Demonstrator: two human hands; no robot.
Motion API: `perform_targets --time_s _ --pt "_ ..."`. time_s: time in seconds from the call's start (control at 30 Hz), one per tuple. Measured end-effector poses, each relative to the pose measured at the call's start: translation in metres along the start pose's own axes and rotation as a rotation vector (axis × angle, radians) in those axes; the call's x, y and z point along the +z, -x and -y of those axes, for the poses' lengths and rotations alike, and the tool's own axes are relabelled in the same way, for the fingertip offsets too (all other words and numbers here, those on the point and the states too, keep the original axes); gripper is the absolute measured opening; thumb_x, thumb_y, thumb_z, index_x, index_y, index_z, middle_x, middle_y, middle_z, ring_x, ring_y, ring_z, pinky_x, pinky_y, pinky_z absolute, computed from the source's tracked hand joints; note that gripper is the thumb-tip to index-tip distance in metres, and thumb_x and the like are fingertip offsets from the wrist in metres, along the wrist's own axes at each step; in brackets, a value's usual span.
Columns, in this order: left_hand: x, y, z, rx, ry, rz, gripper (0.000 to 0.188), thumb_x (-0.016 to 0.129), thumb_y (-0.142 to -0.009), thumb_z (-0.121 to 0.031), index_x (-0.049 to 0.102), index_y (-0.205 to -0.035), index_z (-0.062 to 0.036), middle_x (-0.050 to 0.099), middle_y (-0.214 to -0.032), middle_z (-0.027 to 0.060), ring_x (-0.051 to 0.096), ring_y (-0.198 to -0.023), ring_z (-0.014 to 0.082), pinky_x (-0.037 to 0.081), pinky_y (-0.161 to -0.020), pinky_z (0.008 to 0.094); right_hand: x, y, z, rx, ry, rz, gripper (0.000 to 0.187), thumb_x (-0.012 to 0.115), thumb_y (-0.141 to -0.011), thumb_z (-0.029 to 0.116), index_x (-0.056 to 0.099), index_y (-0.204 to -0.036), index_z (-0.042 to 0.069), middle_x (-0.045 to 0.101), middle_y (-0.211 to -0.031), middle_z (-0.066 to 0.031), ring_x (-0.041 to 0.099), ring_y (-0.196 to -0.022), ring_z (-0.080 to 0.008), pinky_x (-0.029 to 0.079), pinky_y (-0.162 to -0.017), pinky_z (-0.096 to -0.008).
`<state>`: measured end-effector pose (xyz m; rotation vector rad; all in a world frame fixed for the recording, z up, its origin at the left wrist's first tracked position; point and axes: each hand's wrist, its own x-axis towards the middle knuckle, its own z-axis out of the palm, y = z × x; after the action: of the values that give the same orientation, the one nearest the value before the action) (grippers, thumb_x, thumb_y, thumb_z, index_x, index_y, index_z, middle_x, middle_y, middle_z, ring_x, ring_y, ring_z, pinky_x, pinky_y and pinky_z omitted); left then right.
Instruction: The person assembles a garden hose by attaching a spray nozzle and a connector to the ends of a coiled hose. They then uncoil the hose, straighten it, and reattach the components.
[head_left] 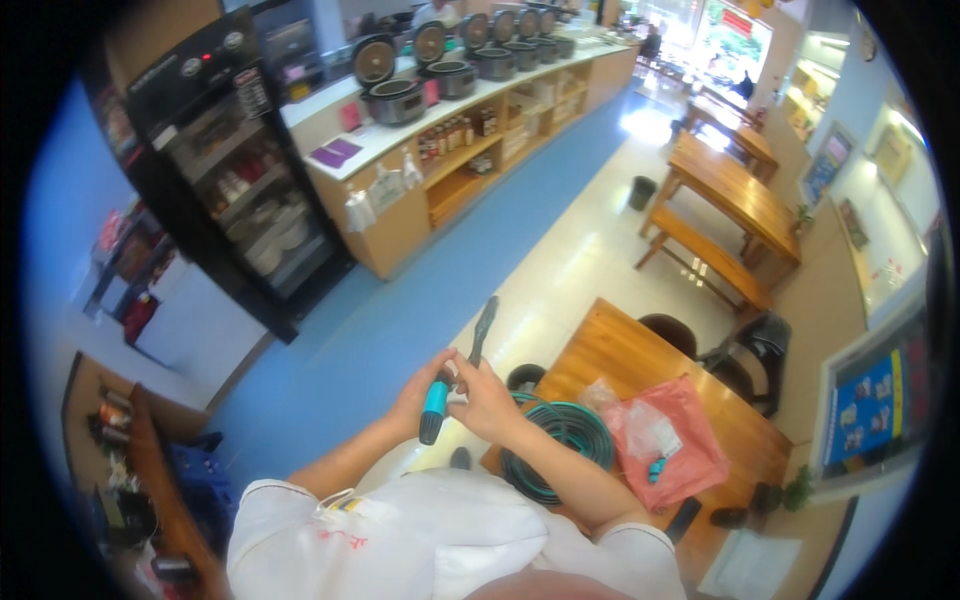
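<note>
Both hands meet in front of my body, above the floor beside the wooden table. My left hand (pixel 408 402) is closed around a teal and black hose nozzle (pixel 433 412), whose dark ribbed end points down. Right against it, my right hand (pixel 483 398) grips a narrow dark handle-like piece (pixel 484 330) that sticks up and away from me. Fingers cover the spot between the two pieces, so I cannot tell if they are joined. Under my right forearm lies a coiled dark green hose (pixel 560 450) on the table.
On the wooden table (pixel 600 345) a pink plastic bag (pixel 690 440) lies with clear wrapping (pixel 645 430) and small teal connectors (pixel 656 470). A dark chair (pixel 755 360) stands beyond. Across the blue floor strip are a drinks fridge (pixel 240 180) and a counter with several rice cookers (pixel 395 100).
</note>
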<state>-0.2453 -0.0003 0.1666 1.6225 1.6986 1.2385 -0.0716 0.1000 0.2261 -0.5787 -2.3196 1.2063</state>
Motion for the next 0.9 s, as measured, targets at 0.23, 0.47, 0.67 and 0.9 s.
perform_targets --time_s 0.23,0.47,0.67,0.9 --pt "-0.133 0.035 0.039 -0.191 0.368 -0.758 0.035 0.067 -0.104 -0.009 0.059 -0.138 -0.0055 0.071 -0.116 0.0095 0.072 -0.099 0.0187 0.061 -0.083 0.0344 -0.019 -0.017 -0.024 0.004 -0.334 -0.183 0.061 0.061 -0.101 -0.001 0.045 -0.159 0.007 0.063 -0.104 -0.0025 0.051 -0.076 -0.0079 0.047 -0.074 -0.0248" --pt "-0.317 0.111 0.176 -0.398 0.941 -1.392 0.032 0.065 -0.108 -0.035 0.064 -0.119 -0.0056 0.075 -0.107 0.0122 0.072 -0.091 0.0255 0.060 -0.076 0.0380 -0.081 -0.052 -0.032 0.166 -0.773 -0.383 0.043 0.049 -0.108 0.002 0.045 -0.151 0.001 0.074 -0.106 -0.0138 0.040 -0.049 -0.0048 0.036 -0.046 -0.0193" --pt "-0.402 0.157 0.342 -0.424 1.590 -1.791 0.054 0.047 -0.107 -0.055 0.063 -0.113 -0.0047 0.067 -0.095 0.0108 0.067 -0.083 0.0233 0.062 -0.073 0.0377 -0.036 -0.067 0.038 0.049 -0.811 0.010 0.024 0.062 -0.105 0.007 0.064 -0.128 0.000 0.075 -0.092 -0.0116 0.061 -0.065 -0.0116 0.047 -0.062 -0.0241" --pt "-0.515 0.106 0.457 -0.486 2.023 -1.515 0.046 0.047 -0.100 -0.046 0.059 -0.108 -0.0024 0.061 -0.092 0.0120 0.066 -0.081 0.0296 0.064 -0.080 0.0454 0.097 -0.135 0.143 0.337 -0.481 0.377 0.029 0.072 -0.097 0.007 0.066 -0.125 0.000 0.070 -0.089 -0.0064 0.068 -0.078 -0.0142 0.050 -0.063 -0.0302"
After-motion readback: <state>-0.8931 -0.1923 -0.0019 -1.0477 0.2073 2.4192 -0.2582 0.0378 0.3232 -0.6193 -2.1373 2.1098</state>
